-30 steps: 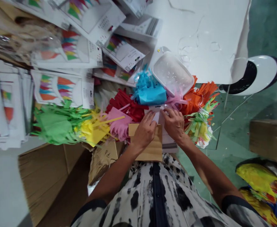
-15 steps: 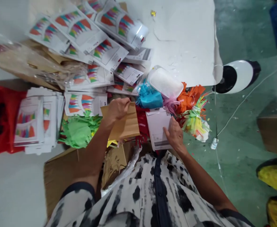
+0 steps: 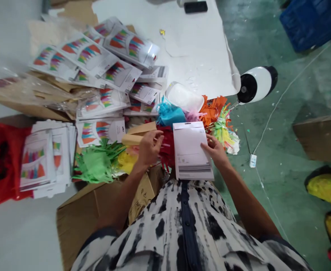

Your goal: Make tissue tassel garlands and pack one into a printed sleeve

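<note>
At the far left lies a red bag [image 3: 2, 162], with a stack of white packets [image 3: 45, 154] against its right side. Beyond them, loose bunting packets [image 3: 97, 60] fan out up to the left edge of the white sheet [image 3: 199, 49]. Green fringed paper [image 3: 93, 165] and yellow fringed paper [image 3: 126, 162] lie over the far edge of an open cardboard box [image 3: 89, 210].

The left hand [image 3: 150, 148] has its fingers bent over the right end of a brown card [image 3: 137, 134], close to the red fringed paper [image 3: 167, 145]; whether it grips the card I cannot tell. The white packet [image 3: 190, 150] is held flat in front of the chest, covering part of the red fringe, and the right hand [image 3: 217, 150] is closed on its right edge.

Behind the packet, at the near edge of the sheet, crowd blue tissue [image 3: 169, 114], a white tub [image 3: 184, 98], orange fringe [image 3: 213, 107] and a mixed-colour bundle [image 3: 224, 131]. A black-and-white round device [image 3: 255, 82] sits off the sheet's near right corner.
</note>
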The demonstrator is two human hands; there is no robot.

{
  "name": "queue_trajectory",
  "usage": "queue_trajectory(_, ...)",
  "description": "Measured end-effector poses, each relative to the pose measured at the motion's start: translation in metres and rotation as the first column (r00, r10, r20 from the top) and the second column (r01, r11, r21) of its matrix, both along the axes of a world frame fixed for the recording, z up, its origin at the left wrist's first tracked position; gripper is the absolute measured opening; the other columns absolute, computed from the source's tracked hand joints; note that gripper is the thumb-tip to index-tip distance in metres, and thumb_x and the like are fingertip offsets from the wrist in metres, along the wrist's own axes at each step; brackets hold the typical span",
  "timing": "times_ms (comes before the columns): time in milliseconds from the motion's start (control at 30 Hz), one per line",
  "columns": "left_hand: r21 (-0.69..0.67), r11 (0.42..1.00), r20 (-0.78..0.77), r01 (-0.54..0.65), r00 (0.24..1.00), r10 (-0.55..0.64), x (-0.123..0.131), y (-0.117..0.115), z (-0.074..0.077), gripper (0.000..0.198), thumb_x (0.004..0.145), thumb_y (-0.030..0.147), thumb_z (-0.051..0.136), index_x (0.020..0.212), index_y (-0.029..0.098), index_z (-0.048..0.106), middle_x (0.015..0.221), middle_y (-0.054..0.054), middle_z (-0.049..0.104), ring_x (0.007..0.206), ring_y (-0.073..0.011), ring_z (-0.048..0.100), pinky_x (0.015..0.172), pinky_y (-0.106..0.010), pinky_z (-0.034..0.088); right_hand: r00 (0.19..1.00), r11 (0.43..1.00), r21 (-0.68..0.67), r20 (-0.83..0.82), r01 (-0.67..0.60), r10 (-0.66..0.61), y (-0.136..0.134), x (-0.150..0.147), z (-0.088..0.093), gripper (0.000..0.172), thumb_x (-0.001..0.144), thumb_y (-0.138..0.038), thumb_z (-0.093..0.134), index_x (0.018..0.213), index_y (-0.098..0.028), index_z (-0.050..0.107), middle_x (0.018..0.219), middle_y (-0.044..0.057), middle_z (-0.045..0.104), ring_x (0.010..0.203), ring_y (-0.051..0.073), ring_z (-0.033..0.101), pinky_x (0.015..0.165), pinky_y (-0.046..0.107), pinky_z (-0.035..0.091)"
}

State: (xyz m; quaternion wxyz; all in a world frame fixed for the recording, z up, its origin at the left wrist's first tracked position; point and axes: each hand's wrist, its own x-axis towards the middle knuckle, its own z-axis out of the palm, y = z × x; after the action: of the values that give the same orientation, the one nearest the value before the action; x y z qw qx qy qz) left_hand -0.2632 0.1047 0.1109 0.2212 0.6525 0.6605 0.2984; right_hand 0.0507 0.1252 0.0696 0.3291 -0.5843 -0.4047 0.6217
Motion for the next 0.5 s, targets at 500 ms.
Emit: queue_trajectory(500,-0.537,0.826,0.824,0.173,0.320,0.468,0.062,-0.043,0.034,0.058,0.061,0.044,0.098,0.104,0.012,0.078,0.092,-0.011,0.082,0.081,-0.0236,0.077,0.080,-0.035,0.062,0.903,0.782,0.564,0.430,-0.265,-0.005,-0.028,0.007,0.085,0.055,0.107,-0.050,0.038,0.157,-0.030,0.047,0.160,0.009,0.051,0.150,0.028,0.045,0.123,0.056,0.037)
